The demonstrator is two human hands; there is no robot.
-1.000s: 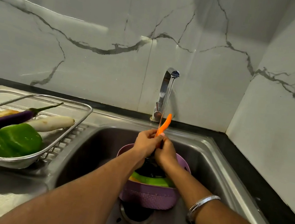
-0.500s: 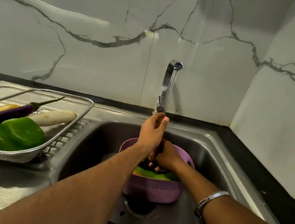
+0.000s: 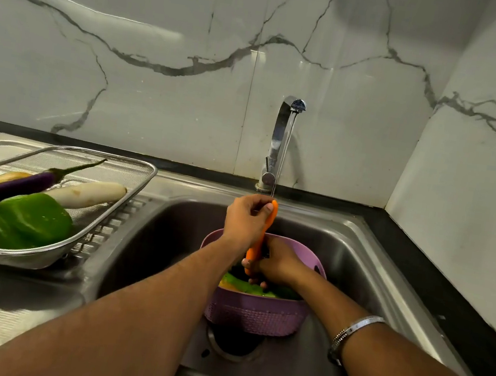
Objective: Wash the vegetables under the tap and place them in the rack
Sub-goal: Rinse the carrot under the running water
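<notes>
While both hands (image 3: 247,219) (image 3: 277,263) grip it, the carrot (image 3: 260,240) stands nearly upright, seemingly tip-up, under the tap (image 3: 281,135).

Dim, even indoor light; a pale glare streak on the wall (image 3: 99,12) far above the fingers; sharp focus; wide-angle bending at edges.

left hand (image 3: 247,219) slid up to carrot (image 3: 260,240) tip, carrot visible again
</notes>
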